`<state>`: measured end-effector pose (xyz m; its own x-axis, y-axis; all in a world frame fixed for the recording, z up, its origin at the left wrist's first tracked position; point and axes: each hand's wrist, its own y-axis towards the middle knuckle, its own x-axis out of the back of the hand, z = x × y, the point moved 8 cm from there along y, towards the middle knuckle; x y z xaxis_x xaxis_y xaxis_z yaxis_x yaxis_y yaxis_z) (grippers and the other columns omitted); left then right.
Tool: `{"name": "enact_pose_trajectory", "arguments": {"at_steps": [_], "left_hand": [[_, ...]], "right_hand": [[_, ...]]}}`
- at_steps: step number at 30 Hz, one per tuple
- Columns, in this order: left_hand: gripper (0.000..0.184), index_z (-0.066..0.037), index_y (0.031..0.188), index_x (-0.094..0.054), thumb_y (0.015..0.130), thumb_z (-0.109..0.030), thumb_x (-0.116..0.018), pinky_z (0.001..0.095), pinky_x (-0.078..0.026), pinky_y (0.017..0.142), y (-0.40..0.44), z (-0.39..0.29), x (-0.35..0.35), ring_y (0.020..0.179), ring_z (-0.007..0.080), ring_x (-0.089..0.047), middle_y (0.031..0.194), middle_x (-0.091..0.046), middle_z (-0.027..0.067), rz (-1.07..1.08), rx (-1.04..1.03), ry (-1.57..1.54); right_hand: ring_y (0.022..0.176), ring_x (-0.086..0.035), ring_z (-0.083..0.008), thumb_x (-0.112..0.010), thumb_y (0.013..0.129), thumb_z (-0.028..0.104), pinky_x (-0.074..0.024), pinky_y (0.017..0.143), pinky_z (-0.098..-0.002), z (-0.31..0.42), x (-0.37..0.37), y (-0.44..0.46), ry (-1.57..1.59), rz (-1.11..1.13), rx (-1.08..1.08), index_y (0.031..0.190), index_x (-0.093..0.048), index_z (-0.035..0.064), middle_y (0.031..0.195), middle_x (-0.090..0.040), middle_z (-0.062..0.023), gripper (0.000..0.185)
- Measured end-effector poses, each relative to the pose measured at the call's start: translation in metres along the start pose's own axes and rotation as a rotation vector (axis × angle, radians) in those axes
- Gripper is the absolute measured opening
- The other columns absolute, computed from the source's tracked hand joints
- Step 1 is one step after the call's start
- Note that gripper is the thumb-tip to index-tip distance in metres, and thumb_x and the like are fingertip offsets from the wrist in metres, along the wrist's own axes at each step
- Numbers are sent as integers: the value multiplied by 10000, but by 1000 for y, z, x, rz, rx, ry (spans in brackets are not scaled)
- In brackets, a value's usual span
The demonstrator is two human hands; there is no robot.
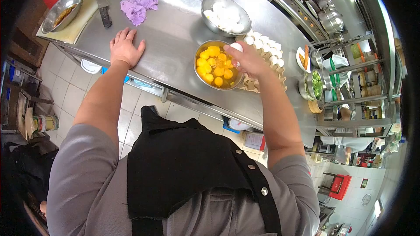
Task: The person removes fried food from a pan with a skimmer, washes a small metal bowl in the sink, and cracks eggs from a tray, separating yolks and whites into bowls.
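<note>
My right hand [250,60] is closed around a white egg [237,46], over the right rim of a metal bowl [195,69]. Inside that bowl lie several raw yolks [214,66] in clear egg white. Flat on the steel counter [170,30], my left hand [126,47] has its fingers spread and holds nothing. Beside the right hand, partly hidden by it, is a cardboard egg tray [280,73] with several white eggs [265,46] in its far part. Behind the yolks stands a second metal bowl [204,5] full of white eggshells [224,16].
A purple cloth [136,8] lies beyond my left hand, near a knife [103,9] resting partly on a cutting board [89,11]. A tilted metal bowl [54,11] sits on the board. To the right are a white dish [302,61] and a bowl of chopped greens [316,84].
</note>
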<state>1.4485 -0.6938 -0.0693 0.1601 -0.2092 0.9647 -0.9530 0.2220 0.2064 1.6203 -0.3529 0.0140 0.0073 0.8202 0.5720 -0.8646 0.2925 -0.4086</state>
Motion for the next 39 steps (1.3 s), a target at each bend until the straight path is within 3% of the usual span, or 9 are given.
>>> {"name": "enact_pose_trajectory", "arguments": {"at_steps": [11,15,17,18,20,23,29,35,39], "left_hand": [[598,-164,1401,-544,897,-484,-576,477,-253,1184,0,1,-2,1442,270,-343,1513,-456,103,-41,-26,-34],[596,-141,1380,-556,886,-471,-597,483,-254,1182,-3,-1,7,1432,287,-355,1502,-465,115,-28,-21,-75],[590,-142,1376,-558,886,-467,-599,483,-255,1183,-3,-1,8,1433,287,-354,1504,-462,113,-32,-26,-82],[589,-146,1377,-558,883,-463,-603,484,-253,1185,-3,-1,6,1435,288,-352,1506,-460,113,-27,-23,-81],[590,-144,1378,-557,883,-460,-603,483,-251,1186,-4,-2,8,1437,289,-350,1506,-459,113,-21,-15,-77],[595,-138,1385,-552,884,-455,-599,481,-242,1191,-4,-1,9,1441,291,-344,1514,-451,114,-11,-3,-86],[607,-134,1402,-542,889,-456,-593,476,-235,1192,-2,-6,7,1449,288,-334,1525,-439,115,7,-4,-70],[613,-127,1402,-542,892,-465,-587,471,-235,1190,-2,-4,9,1446,286,-341,1519,-447,115,-2,-3,-48],[608,-125,1390,-550,888,-465,-591,471,-246,1186,-2,-2,6,1439,293,-352,1520,-449,112,-14,-11,-49]], "right_hand": [[586,-515,-54,-778,828,245,-399,506,-220,117,78,-48,159,-128,489,1044,-647,54,739,-610,15,317],[595,-561,-80,-785,801,241,-456,535,-248,173,131,-51,123,-613,687,1080,-625,-14,763,-653,-25,411],[749,-700,-209,-797,773,302,-553,663,-329,171,153,-6,-110,-830,738,1165,-611,-30,890,-733,-126,547],[952,-713,-300,-801,755,392,-566,809,-364,161,142,17,-227,-685,454,1251,-593,1,1049,-725,-182,665],[1218,-604,-358,-781,741,524,-482,1030,-402,125,119,65,-597,-507,399,1406,-499,41,1294,-627,-236,869],[943,-714,-289,-668,889,331,-550,848,-361,72,149,88,-230,-567,461,1158,-687,20,1029,-736,-166,412],[620,-682,-141,-595,903,203,-534,595,-318,-32,180,71,-111,-519,92,1001,-728,28,834,-739,-81,240],[914,-718,-305,-683,839,308,-557,832,-397,-125,144,106,-534,-717,71,1098,-720,48,958,-745,-144,370],[1058,-679,-331,-697,834,344,-523,931,-418,-112,122,95,-409,-693,-57,1154,-694,37,1076,-726,-177,444]]}}
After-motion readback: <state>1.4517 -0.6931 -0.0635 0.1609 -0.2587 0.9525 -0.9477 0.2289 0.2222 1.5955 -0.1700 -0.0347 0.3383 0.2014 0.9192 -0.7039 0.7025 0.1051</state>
